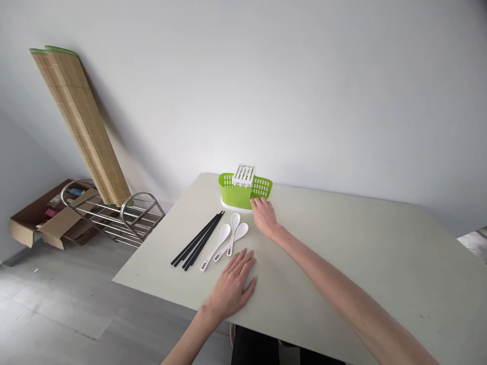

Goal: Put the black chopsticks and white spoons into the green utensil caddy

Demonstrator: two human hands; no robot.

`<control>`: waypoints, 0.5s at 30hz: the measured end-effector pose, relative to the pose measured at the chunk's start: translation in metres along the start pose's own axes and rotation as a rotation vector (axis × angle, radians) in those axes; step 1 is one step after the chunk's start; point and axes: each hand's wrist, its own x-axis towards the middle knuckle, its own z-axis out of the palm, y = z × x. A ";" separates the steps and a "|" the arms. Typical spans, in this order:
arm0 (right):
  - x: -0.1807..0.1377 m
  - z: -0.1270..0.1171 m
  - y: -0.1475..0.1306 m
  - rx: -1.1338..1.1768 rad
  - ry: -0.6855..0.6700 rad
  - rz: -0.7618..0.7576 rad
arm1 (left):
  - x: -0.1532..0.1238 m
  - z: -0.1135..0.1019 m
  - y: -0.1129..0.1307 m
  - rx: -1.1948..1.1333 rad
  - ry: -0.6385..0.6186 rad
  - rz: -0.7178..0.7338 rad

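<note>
My left hand (235,284) lies flat on the table with its fingers stretched out, just below three white spoons (224,232). Curled fingers of my right hand (264,216) are at the front right of a green cutlery caddy (236,196) and seem to grip its edge; the fingertips are partly hidden. The caddy has openwork walls, a white base and a white slotted rack (244,175) across its top. Two of the spoons cross each other. Several black chopsticks (200,242) lie side by side to the left of the spoons.
The pale table (342,243) stands against a white wall. Left of it on the floor are a metal rack (140,218) and an open cardboard box (26,218). A rolled bamboo mat (83,126) leans on the wall above the rack.
</note>
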 end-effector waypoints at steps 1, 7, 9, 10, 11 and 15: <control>0.004 0.001 -0.005 0.005 -0.002 -0.005 | 0.000 0.000 0.000 -0.001 -0.003 -0.001; 0.019 0.000 -0.023 0.052 -0.012 -0.017 | 0.002 -0.002 0.000 0.012 -0.025 -0.011; 0.020 -0.003 -0.024 0.075 -0.020 -0.024 | 0.003 -0.003 0.001 0.018 -0.029 -0.011; 0.018 -0.006 -0.023 0.086 -0.023 -0.032 | 0.003 -0.004 0.001 0.020 -0.028 -0.007; 0.015 -0.008 -0.022 0.095 -0.025 -0.043 | 0.003 -0.004 0.001 0.023 -0.026 -0.002; -0.022 -0.011 0.000 0.181 0.043 -0.121 | 0.004 -0.004 0.001 0.039 -0.016 0.011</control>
